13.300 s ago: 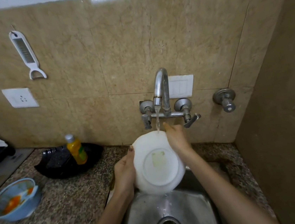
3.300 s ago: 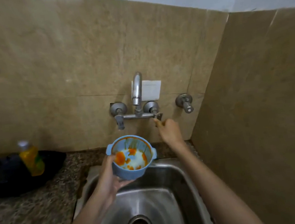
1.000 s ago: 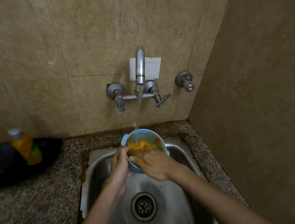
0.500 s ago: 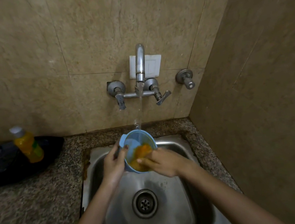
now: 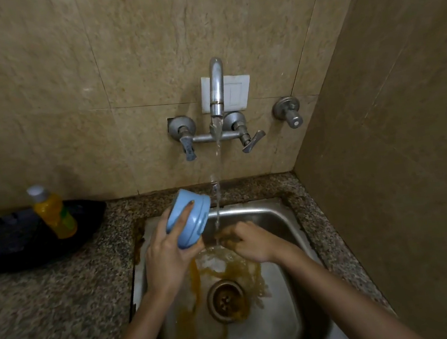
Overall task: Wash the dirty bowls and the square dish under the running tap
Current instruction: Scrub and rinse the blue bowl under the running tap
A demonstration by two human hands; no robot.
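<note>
blue bowl (image 5: 196,224) gripped, tipped, in l hand (image 5: 168,259); r hand (image 5: 249,244) curled, holding nothing, under tap (image 5: 216,86) stream

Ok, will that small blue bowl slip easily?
Probably slippery: the small blue plastic bowl sits tipped beside the running water, likely wet. Seems light and stiff, as the left hand alone grips it. Round, so it might roll if dropped.

I note a pale blue bowl (image 5: 192,220); rusty orange runoff (image 5: 239,273) streaking the grey steel sink (image 5: 290,329); bench (image 5: 50,300) speckled brown-black granite; yellow bottle (image 5: 55,216); black tray (image 5: 8,244); beige mottled wall tiles (image 5: 147,52); white switch plate (image 5: 236,92).
</note>
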